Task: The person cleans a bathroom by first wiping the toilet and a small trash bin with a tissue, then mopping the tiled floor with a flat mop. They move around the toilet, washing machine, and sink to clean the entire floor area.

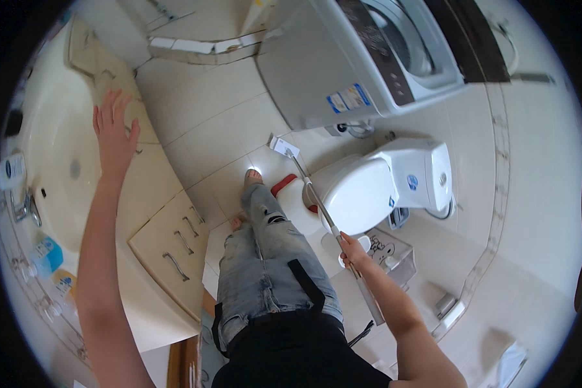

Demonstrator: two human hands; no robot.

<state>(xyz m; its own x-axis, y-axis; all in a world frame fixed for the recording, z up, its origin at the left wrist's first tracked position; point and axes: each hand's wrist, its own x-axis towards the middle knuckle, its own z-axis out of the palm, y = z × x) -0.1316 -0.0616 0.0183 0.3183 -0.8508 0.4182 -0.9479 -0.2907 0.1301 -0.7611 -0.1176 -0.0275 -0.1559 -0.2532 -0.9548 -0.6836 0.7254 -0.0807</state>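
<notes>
My right hand (354, 251) is closed around the metal pole of a long-handled floor cleaning tool (324, 208). The tool slants down past the toilet, and its small white rectangular head (283, 146) rests at the floor near my foot. My left hand (111, 123) is raised with its fingers spread, holding nothing, over the edge of the washbasin (58, 140) and its cabinet. Whether it touches the counter cannot be told.
A white toilet (361, 194) stands to the right, with a washing machine (320, 63) beyond it. Near my feet is a white and red step stool (296, 201). Soap bottles (46, 257) and a faucet (26, 206) line the basin. A waste bin (363, 242) sits beside the toilet.
</notes>
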